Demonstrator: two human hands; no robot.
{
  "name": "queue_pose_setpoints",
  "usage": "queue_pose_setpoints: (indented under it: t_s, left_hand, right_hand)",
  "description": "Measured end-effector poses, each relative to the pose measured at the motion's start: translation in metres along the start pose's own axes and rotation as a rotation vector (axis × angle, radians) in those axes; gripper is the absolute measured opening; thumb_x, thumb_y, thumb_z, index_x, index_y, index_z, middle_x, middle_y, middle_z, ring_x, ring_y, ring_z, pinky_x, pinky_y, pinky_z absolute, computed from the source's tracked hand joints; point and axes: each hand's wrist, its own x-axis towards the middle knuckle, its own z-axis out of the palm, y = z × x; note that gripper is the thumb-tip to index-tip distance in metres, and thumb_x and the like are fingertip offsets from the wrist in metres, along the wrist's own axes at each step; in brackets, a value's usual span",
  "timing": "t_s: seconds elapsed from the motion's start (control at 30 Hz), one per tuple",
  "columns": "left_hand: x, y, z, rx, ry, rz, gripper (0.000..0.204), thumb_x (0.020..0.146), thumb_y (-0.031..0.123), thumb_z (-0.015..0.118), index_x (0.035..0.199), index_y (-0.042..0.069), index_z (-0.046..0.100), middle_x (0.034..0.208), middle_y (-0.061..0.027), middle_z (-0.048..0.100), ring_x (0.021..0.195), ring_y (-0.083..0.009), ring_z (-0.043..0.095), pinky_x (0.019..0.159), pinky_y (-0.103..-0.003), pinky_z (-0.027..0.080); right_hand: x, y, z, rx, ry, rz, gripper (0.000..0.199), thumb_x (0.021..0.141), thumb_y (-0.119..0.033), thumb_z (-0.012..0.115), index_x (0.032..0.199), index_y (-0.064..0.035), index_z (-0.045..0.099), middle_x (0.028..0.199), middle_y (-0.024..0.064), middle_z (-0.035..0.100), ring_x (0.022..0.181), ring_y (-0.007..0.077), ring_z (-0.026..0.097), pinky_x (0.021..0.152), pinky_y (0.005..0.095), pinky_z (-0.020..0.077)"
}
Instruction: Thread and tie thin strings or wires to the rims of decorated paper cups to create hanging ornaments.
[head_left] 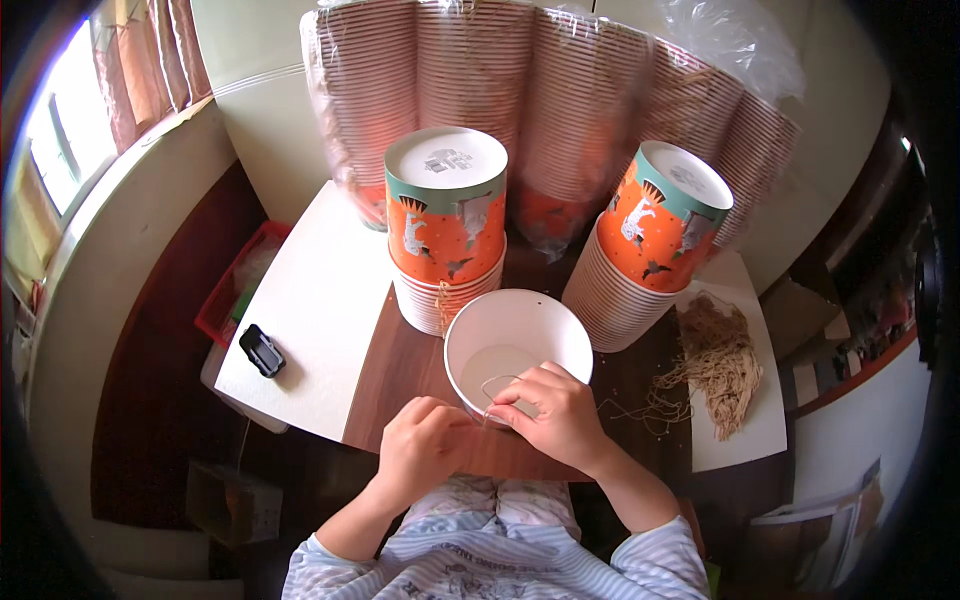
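Observation:
A white paper bucket [520, 325] stands at the table's near edge with its open mouth facing up toward me. My right hand [548, 412] is at its near rim, thumb and finger pinched on a thin string [487, 383] that loops over the opening. Just left of it, my left hand [424, 446] is closed at the outside of the rim, fingertips on the string close to the right hand's. The near rim is partly hidden behind my fingers.
Two stacks of nested buckets, the left stack [445, 235] and right stack [655, 240], stand behind, each topped by an upturned orange-and-green bucket. Plastic-wrapped bucket stacks [470, 75] rise at the back. A tangled string bundle [722, 375] lies right; a small black case [262, 351] left.

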Motion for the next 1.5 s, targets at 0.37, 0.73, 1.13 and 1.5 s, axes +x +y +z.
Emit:
queue_pose_setpoints:
  t_s: [0.37, 0.73, 1.13, 1.5]
  left_hand:
    - [-0.007, 0.0, 0.019, 0.098, 0.094, -0.022, 0.015, 0.062, 0.004, 0.067, 0.076, 0.009, 0.062, 0.063, -0.0023, 0.054, 0.058, -0.0189, 0.055, 0.049, -0.03, 0.045]
    - [0.001, 0.002, 0.017, -0.086, 0.193, 0.034, 0.021, 0.061, -0.006, 0.067, 0.079, 0.005, 0.061, 0.074, -0.0049, 0.062, 0.062, -0.0188, 0.057, 0.054, -0.028, 0.047]
    - [0.002, 0.001, 0.018, -0.375, 0.079, -0.18, 0.018, 0.067, -0.004, 0.067, 0.082, 0.005, 0.064, 0.064, -0.0001, 0.055, 0.058, -0.0098, 0.047, 0.053, -0.021, 0.04]
    - [-0.004, -0.008, 0.025, -0.628, 0.037, -0.296, 0.019, 0.074, -0.005, 0.062, 0.091, 0.002, 0.06, 0.074, -0.001, 0.055, 0.058, -0.0012, 0.043, 0.051, -0.016, 0.035]
  right_hand:
    - [-0.002, 0.001, 0.0, 0.008, -0.044, 0.007, 0.011, 0.066, -0.01, 0.071, 0.073, -0.0089, 0.064, 0.069, 0.0012, 0.059, 0.065, 0.0195, 0.054, 0.058, 0.0301, 0.0457]
    - [-0.005, 0.002, -0.001, 0.032, -0.076, 0.004, 0.008, 0.07, -0.011, 0.066, 0.076, -0.0105, 0.062, 0.073, 0.0014, 0.059, 0.069, 0.0198, 0.056, 0.06, 0.0308, 0.0476]
    - [-0.004, 0.003, 0.001, 0.08, -0.028, 0.017, 0.01, 0.067, -0.006, 0.068, 0.075, -0.0077, 0.063, 0.07, 0.0027, 0.059, 0.066, 0.0205, 0.055, 0.058, 0.0305, 0.0463]
    - [-0.004, 0.001, 0.002, 0.075, -0.041, 0.023, 0.01, 0.067, -0.006, 0.068, 0.076, -0.0072, 0.064, 0.07, 0.0033, 0.059, 0.065, 0.021, 0.055, 0.058, 0.0304, 0.0464]
